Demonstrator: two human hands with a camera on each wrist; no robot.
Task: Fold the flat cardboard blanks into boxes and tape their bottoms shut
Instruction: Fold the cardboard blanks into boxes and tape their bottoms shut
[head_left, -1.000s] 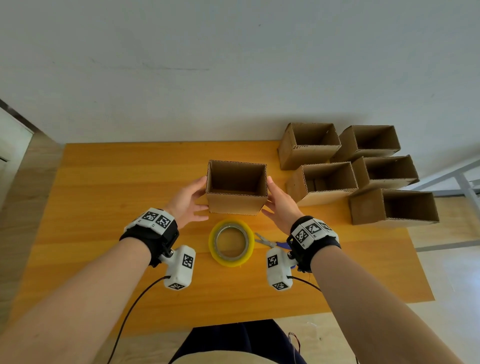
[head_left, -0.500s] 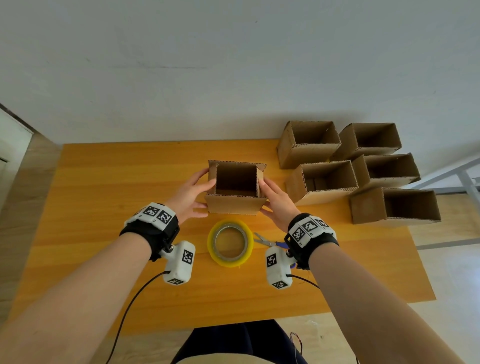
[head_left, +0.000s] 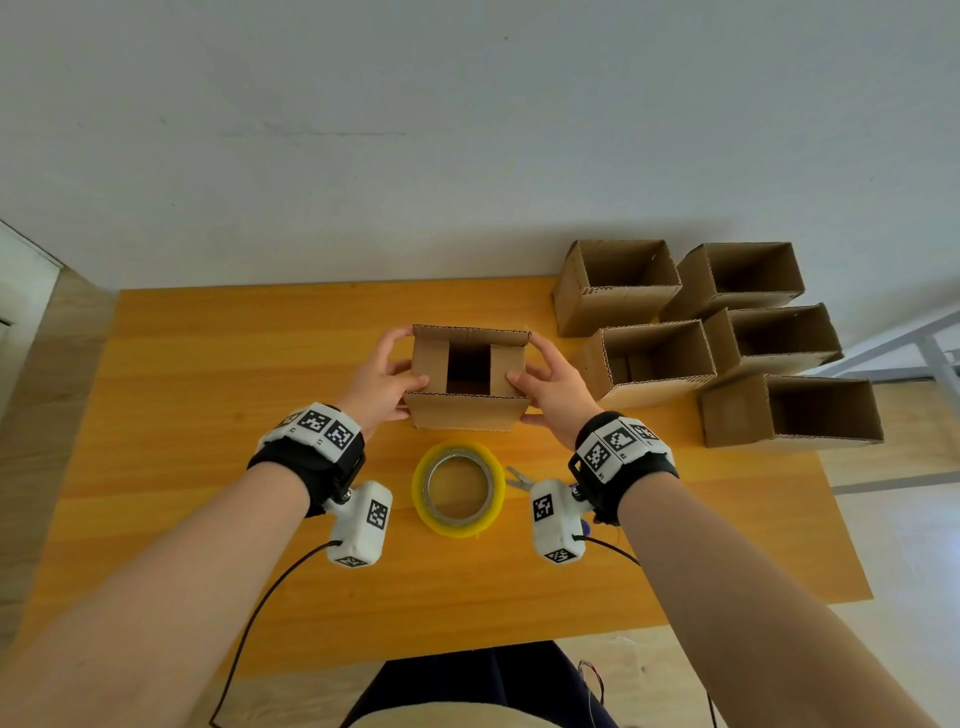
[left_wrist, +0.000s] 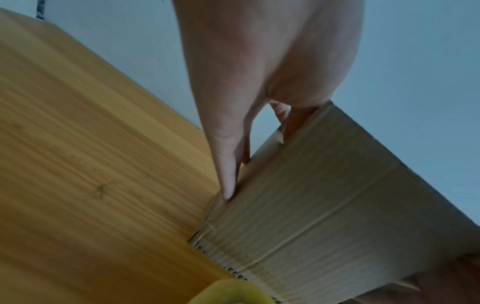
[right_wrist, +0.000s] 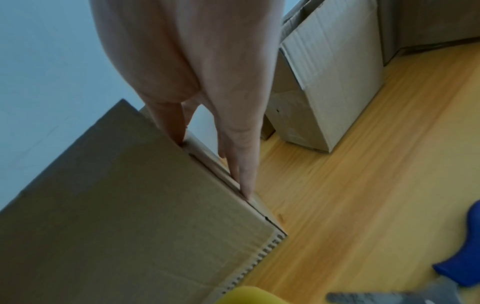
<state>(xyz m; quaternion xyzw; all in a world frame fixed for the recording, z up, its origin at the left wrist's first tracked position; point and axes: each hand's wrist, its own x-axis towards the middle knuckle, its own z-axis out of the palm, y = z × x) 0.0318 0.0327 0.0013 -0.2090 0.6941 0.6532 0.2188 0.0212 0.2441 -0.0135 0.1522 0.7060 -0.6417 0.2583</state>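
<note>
A small brown cardboard box (head_left: 467, 415) stands on the wooden table (head_left: 208, 415) in the middle of the head view. Its two short flaps lie folded inward over the opening; the near and far long flaps stand up. My left hand (head_left: 384, 376) grips the box's left side with the thumb on the left flap. My right hand (head_left: 550, 387) grips the right side with the thumb on the right flap. The wrist views show my fingers (left_wrist: 228, 164) (right_wrist: 244, 164) running down the box's (left_wrist: 337, 205) (right_wrist: 130, 205) side edges.
A yellow tape roll (head_left: 458, 488) lies just in front of the box. Blue-handled scissors (right_wrist: 467, 246) lie to its right, under my right wrist. Several folded boxes (head_left: 649, 358) lie on their sides at the table's back right. A white wall rises behind the table.
The box's two short flaps have gone from upright to folded inward over the opening. Both hands have shifted from the box's sides up to its top, thumbs on the flaps.
</note>
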